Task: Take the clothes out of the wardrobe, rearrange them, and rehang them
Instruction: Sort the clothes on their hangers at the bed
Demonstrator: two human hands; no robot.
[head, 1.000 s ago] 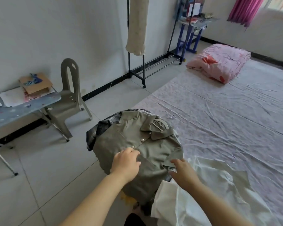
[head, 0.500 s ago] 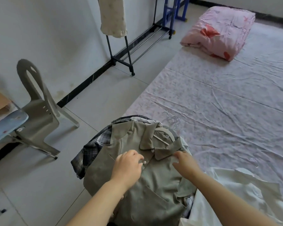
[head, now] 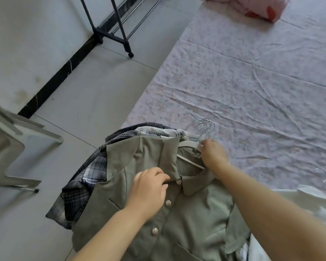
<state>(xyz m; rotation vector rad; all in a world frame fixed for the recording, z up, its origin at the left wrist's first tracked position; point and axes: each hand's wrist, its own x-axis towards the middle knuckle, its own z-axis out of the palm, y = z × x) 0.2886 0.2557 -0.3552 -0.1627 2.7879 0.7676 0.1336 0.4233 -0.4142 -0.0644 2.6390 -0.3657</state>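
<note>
A person's left hand (head: 149,189) pinched the front edge of a green shirt (head: 177,223) just below its collar, fingers curled together on the cloth beside the top button. The shirt lay buttoned and face up on top of a pile of clothes at the bed's near edge. The right hand (head: 213,155) reached across the collar, its fingers closed on the neck of a white hanger (head: 188,145) that sat inside the shirt's neckline. To the left, a plaid garment (head: 79,194) spilled from under the shirt and over the side toward the floor (head: 102,91). To the right, a white garment (head: 312,199) lay partly hidden under the right forearm. Just beyond the right hand, a cluster of metal hooks (head: 203,125) from the stacked hangers rested on the wrinkled floral sheet (head: 252,81). A grey plastic chair (head: 11,147) stood on the floor at left. Farther back, the black base of a rack (head: 111,34) stood by the wall, and a pink quilt (head: 252,4) lay at the bed's far end.
</note>
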